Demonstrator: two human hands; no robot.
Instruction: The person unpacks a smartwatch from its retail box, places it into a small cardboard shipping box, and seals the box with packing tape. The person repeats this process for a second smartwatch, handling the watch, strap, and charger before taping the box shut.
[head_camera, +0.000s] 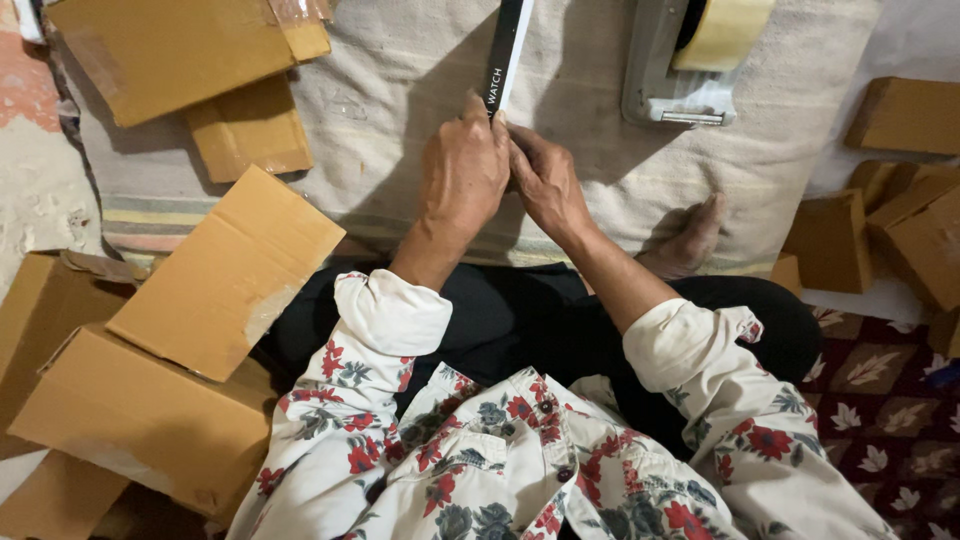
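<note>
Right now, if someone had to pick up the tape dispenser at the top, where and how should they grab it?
Probably by the grey body of the tape dispenser, coming from its left side. That side is a long flat wall lying open on the cloth, while the tape roll bulges on the right and the toothed edge sits at the near end, best avoided.

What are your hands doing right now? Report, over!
Left hand and right hand both gripping the near end of a long narrow black box. Box over the beige cloth. Tape dispenser beyond, apart. Nothing blocking.
</note>
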